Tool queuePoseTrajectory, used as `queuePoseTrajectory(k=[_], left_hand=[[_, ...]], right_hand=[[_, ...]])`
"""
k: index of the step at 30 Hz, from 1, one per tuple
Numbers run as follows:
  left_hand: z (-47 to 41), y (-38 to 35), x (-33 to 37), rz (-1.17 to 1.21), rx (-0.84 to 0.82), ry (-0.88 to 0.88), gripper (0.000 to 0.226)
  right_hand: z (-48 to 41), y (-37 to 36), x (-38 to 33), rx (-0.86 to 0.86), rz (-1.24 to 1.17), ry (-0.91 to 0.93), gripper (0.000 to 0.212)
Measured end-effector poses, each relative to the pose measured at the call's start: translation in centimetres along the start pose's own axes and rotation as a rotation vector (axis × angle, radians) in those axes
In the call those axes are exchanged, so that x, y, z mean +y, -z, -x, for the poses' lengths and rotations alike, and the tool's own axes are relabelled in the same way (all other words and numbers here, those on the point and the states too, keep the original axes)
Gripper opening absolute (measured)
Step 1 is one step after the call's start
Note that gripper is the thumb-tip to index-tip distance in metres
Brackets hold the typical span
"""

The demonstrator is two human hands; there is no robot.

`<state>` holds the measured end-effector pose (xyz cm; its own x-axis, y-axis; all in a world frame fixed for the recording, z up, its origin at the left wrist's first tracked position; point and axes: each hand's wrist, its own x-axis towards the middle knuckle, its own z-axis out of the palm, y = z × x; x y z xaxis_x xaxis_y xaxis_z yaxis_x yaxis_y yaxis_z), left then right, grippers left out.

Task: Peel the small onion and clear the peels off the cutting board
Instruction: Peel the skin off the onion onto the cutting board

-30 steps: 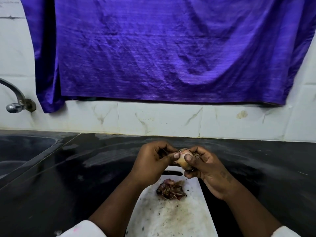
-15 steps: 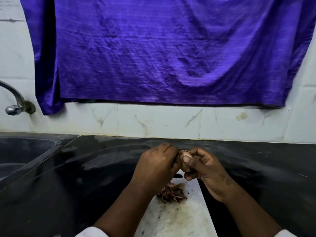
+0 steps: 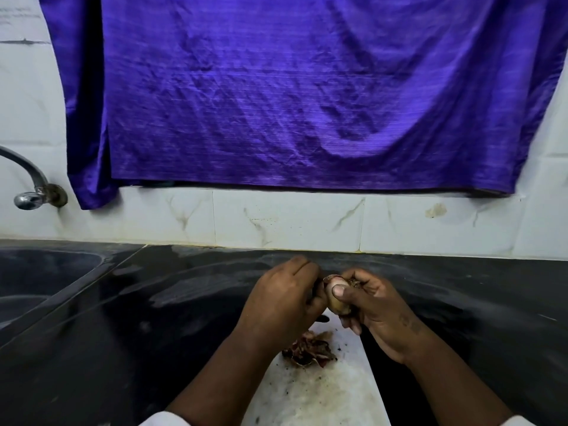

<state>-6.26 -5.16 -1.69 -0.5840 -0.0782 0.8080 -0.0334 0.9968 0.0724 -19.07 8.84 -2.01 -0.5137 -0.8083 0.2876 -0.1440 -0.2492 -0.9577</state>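
Observation:
A small pale onion [image 3: 335, 298] is held above the far end of the white cutting board [image 3: 319, 398]. My right hand [image 3: 376, 312] grips it, thumb pressed on its front. My left hand [image 3: 284, 302] is curled against the onion's left side, its fingertips hidden behind the knuckles, so what they pinch cannot be seen. A heap of reddish-brown peels [image 3: 309, 348] lies on the board below my hands. Dark specks are scattered over the board.
The board lies on a black stone counter [image 3: 153, 318]. A sink basin [image 3: 40, 287] is sunk into the counter at the left, with a metal tap [image 3: 29, 192] above it. A purple cloth [image 3: 307, 93] hangs on the tiled wall behind.
My left hand has rolled over the onion's left side, so its back now faces me and covers part of the peels. The right hand keeps its hold on the onion.

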Motion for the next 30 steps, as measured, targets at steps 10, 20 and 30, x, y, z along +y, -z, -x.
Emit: queuePoseTrajectory(k=[10,20,30], left_hand=[[0.1,0.9,-2.7,0.223,0.033,0.242,0.024],[0.5,1.7,-2.7,0.291,-0.336,0.205,0.031],[0.6,1.2,-1.7,0.361,-0.278,0.241,0.044]], right_hand=[[0.0,0.7,0.5,-0.084,0.001,-0.020,0.022],[-0.2,0.9,1.0,-0.065,-0.222,-0.064,0.049],[-0.4,0.6,1.2,-0.058,-0.244,-0.108,0.026]])
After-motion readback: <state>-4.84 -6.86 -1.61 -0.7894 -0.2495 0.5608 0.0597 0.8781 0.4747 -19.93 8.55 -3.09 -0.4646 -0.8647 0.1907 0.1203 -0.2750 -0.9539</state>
